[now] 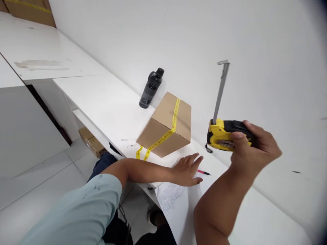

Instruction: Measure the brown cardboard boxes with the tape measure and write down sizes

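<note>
Raised above the desk at the right, my right hand (pixel 252 146) grips a yellow and black tape measure (pixel 224 134). A short length of its metal blade (pixel 221 92) sticks up, with the hooked end at the top. My left hand (pixel 187 170) lies with fingers spread over a sheet of paper (pixel 176 200) covered in small writing. Beside its fingertips is a red and black pen (pixel 204 172). Just beyond that hand a closed cardboard box (pixel 166 119), sealed with yellow printed tape (pixel 176 115), stands on the white desk.
A dark water bottle (pixel 151 89) stands behind the box, near the white wall (pixel 204 41). The white desk (pixel 102 102) runs along that wall. Another cardboard box (pixel 92 141) sits low under the desk, and a larger one (pixel 32 13) is at the far upper left.
</note>
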A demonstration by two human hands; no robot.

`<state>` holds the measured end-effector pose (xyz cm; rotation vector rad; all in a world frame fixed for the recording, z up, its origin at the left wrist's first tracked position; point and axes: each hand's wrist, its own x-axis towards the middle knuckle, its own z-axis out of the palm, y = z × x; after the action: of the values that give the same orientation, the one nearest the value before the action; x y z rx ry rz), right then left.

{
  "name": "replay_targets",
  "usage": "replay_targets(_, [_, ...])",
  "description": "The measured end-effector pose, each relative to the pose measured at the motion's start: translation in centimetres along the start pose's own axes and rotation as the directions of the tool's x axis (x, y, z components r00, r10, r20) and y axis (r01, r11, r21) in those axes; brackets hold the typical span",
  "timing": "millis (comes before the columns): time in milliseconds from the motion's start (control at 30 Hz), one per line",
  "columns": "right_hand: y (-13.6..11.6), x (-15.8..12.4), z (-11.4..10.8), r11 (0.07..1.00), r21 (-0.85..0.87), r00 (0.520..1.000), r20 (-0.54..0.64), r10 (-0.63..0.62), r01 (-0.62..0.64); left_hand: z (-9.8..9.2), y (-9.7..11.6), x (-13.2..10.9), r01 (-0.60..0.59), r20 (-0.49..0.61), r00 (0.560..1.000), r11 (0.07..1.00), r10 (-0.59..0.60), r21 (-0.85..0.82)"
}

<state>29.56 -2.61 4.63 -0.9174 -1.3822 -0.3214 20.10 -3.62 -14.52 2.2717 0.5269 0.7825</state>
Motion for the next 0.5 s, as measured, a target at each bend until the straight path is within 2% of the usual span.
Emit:
replay_targets(100, [-2.6, 0.2, 1.0, 0.992, -0.095, 0.987, 0.144, -0.075, 0.089, 0.7, -0.3, 0.0, -0.034, 0.012, 0.999, 0.995, 0.033, 0.094])
replay_targets(200, [-4.0, -0.7, 2.0, 0.988, -0.152, 0.969, 0.246, 0.009, 0.030, 1.1, -0.3, -0.1, -0.020, -0.069, 0.997, 0.987, 0.031, 0.157])
replay_targets(267, [-4.4, -1.1, 2.4, 0.987, -0.158, 0.966, 0.247, 0.072, -0.033, 1.2, 0.0, -0.2, -0.006, -0.120, 0.992, 0.985, 0.027, 0.174])
replay_targets(333, [-4.5, -1.1, 2.6, 0.986, -0.163, 0.975, 0.205, 0.079, -0.046, 1.0, 0.3, -0.2, -0.025, -0.129, 0.990, 0.983, 0.049, 0.179])
replay_targets(400, [-4.3, -1.0, 2.3, 0.987, -0.163, 0.981, 0.192, 0.023, 0.008, 0.8, 0.6, -0.2, -0.045, -0.113, 0.991, 0.984, 0.065, 0.171])
replay_targets(500, [-3.9, -0.4, 1.8, 0.979, -0.157, 0.963, 0.255, -0.088, 0.131, 0.1, 0.8, -0.1, -0.033, -0.089, 0.995, 0.993, 0.044, 0.116])
